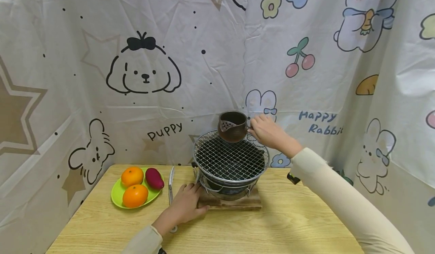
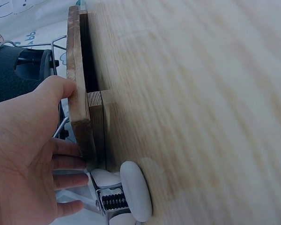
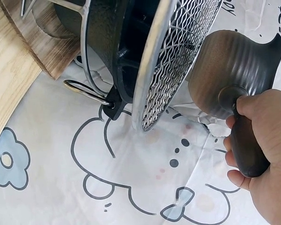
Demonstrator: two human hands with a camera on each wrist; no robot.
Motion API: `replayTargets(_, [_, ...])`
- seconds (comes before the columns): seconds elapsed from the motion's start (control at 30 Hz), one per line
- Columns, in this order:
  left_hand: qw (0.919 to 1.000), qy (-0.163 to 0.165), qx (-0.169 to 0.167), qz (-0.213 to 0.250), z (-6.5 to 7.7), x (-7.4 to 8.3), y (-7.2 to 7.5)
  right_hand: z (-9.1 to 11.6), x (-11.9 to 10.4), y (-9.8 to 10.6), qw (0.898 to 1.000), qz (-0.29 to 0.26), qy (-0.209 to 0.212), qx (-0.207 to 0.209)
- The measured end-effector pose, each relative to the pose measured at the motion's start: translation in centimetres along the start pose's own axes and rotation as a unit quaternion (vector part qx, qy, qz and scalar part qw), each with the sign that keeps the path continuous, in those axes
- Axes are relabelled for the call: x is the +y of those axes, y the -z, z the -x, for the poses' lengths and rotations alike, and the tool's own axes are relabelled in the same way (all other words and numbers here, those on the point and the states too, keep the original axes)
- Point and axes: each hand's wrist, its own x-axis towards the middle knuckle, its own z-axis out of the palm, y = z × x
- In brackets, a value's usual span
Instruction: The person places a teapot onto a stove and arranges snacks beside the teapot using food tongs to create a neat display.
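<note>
My right hand (image 1: pixel 266 131) grips the side handle of a brown clay teapot (image 1: pixel 232 127) by its handle. The teapot has no lid on, and a strainer of small holes shows behind its spout. It overlaps the back of the round wire grill rack (image 1: pixel 231 159) in the head view; the right wrist view shows the teapot (image 3: pixel 220 70) beside the mesh. Under the rack is a dark grill pot (image 2: pixel 14 70) in a wire frame, standing on a wooden board (image 1: pixel 234 205). My left hand (image 1: pixel 187 203) holds the board's near left corner, thumb on its front edge, fingers along its left side.
Left of the board lies a long metal tool (image 1: pixel 171 184) with white handles (image 2: pixel 136 190) and a spring. A green plate (image 1: pixel 117 199) at the left carries two oranges (image 1: pixel 135 196) and a purple oval vegetable (image 1: pixel 154 178). A printed curtain (image 1: pixel 210 76) encloses the table (image 1: pixel 272 231).
</note>
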Motion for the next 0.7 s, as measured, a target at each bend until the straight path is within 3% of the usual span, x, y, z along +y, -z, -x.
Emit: replayTargets(0.7, [0.9997,0.012,-0.021,-0.006,-0.02,0.16,0.15,0.18,-0.16,-0.67,1.0,-0.013,0.007,-0.005])
